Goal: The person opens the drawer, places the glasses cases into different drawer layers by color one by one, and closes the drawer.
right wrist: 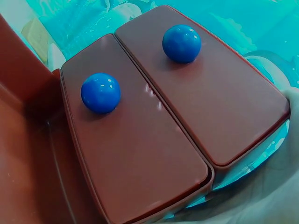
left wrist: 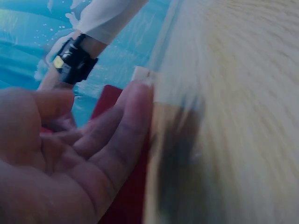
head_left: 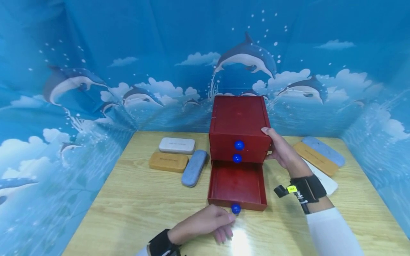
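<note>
A dark red drawer cabinet [head_left: 238, 115] stands on the table, with its bottom drawer [head_left: 237, 181] pulled out. The two upper drawers are closed, each with a round blue knob [head_left: 239, 145]; both knobs also show in the right wrist view. My right hand [head_left: 283, 151] grips the cabinet's right side, thumb over the top front corner; its other fingers are mostly hidden. Just below the pulled-out drawer's front is my left hand [head_left: 209, 224], beside the bottom blue knob [head_left: 236, 208]. Its fingers are loosely bent and hold nothing in the left wrist view.
Left of the cabinet lie a white case [head_left: 177, 145], a tan case [head_left: 168, 162] and a blue-grey case [head_left: 194, 168]. Behind the right forearm are another blue-grey case [head_left: 324, 150], tan case [head_left: 316, 158] and white case [head_left: 321, 177]. A dolphin-print cloth [head_left: 179, 42] encloses the table.
</note>
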